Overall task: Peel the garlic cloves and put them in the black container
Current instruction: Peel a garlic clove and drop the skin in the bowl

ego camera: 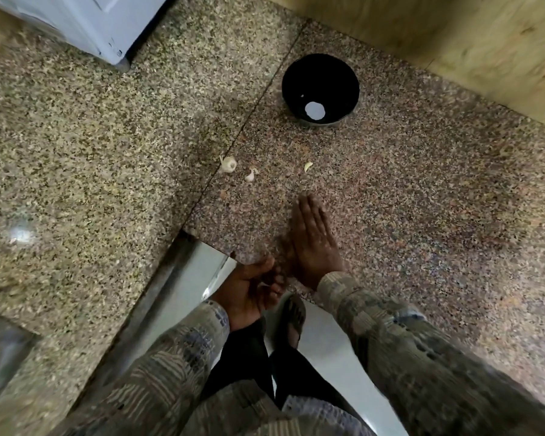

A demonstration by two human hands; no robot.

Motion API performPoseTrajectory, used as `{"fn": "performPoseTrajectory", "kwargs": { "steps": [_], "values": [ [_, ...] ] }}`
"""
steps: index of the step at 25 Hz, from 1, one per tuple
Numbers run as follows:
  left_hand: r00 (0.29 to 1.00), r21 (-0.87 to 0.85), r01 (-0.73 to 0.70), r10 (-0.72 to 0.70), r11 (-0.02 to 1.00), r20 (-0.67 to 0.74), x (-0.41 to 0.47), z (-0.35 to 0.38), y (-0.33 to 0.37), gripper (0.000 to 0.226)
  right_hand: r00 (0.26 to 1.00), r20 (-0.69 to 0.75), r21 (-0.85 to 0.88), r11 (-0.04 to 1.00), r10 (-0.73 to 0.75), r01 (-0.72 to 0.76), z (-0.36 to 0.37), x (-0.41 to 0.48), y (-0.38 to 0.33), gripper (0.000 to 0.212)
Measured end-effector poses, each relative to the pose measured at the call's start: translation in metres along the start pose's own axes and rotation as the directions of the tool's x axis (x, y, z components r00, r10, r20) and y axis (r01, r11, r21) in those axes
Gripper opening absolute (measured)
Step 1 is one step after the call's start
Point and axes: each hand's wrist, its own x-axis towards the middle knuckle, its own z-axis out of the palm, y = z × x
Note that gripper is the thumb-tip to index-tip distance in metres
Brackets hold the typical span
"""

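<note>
Head view: right hand [312,237] flat on counter [422,199], left hand [249,291] loosely cupped beside it.

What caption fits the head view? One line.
Right hand flat on the counter, left hand cupped at its edge; three garlic pieces lie before the black bowl.

The round black container [334,77] stands upright at 12 o'clock, mouth up. Nearer, three garlic pieces lie apart in a row: a papery clump [228,164] at 9 o'clock, a small clove [250,176] in the middle, and a yellowish clove [308,166] at 3 o'clock.
</note>
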Motion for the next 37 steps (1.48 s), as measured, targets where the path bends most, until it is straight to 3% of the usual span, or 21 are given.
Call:
{"fn": "performPoseTrajectory", "kwargs": {
  "steps": [2, 7, 11, 15, 21, 25, 31, 33, 34, 35, 36, 37],
  "values": [
    [1.0, -0.024, 0.02, -0.02, 1.0, -0.003, 0.001, -0.01, -0.007, 0.025, 0.993, 0.02, 0.025, 0.993, -0.119, 0.119, -0.006, 0.018, 0.016, 0.068],
    [0.998, -0.058, 0.04, -0.043, 0.998, -0.046, 0.009, -0.024, -0.02, 0.04, 0.978, 0.044, -0.004, 0.979, -0.204, 0.204, -0.003, 0.07, 0.033, 0.068],
    [0.99, -0.012, 0.095, -0.095, 0.995, -0.102, 0.022, -0.033, -0.022, 0.047, 0.956, 0.022, 0.055, 0.955, -0.293, 0.292, 0.002, 0.053, 0.03, 0.062],
    [0.983, 0.127, 0.077, -0.054, 0.989, -0.176, 0.033, -0.036, -0.02, 0.048, 0.924, 0.092, 0.139, 0.923, -0.372, 0.358, 0.003, 0.014, 0.007, 0.061],
    [0.987, 0.127, 0.087, -0.068, 0.988, -0.146, 0.032, -0.034, -0.012, 0.04, 0.902, 0.123, 0.292, 0.884, -0.414, 0.366, 0.005, -0.045, -0.023, 0.054],
    [0.999, 0.162, 0.038, -0.034, 0.986, -0.032, 0.034, -0.037, -0.013, 0.037, 0.842, 0.171, 0.328, 0.835, -0.512, 0.441, 0.002, -0.064, -0.024, 0.056],
    [0.999, 0.192, 0.037, -0.035, 0.981, -0.015, 0.03, -0.039, -0.014, 0.029, 0.732, 0.187, 0.426, 0.726, -0.655, 0.54, 0.005, -0.075, -0.017, 0.06],
    [1.0, 0.205, -0.007, 0.005, 0.979, 0.01, 0.032, -0.036, -0.017, 0.028, 0.798, 0.215, 0.564, 0.738, -0.564, 0.37, 0.002, -0.072, -0.017, 0.053],
    [0.999, 0.213, -0.025, 0.03, 0.977, -0.018, 0.033, -0.034, -0.018, 0.03, 0.877, 0.229, 0.698, 0.699, -0.423, 0.155, -0.004, -0.068, -0.024, 0.047],
    [0.997, 0.221, -0.015, 0.03, 0.975, -0.066, 0.035, -0.034, -0.019, 0.035, 0.936, 0.28, 0.828, 0.547, -0.213, -0.123, -0.011, -0.061, -0.032, 0.046],
    [0.996, 0.234, 0.016, 0.005, 0.972, -0.089, 0.036, -0.034, -0.02, 0.04, 0.932, 0.362, 0.888, 0.3, 0.009, -0.347, -0.018, -0.05, -0.037, 0.05],
    [0.995, 0.252, 0.038, -0.015, 0.967, -0.095, 0.036, -0.034, -0.02, 0.043, 0.87, 0.464, 0.878, 0.04, 0.169, -0.477, -0.025, -0.038, -0.04, 0.058]
  ]
}}
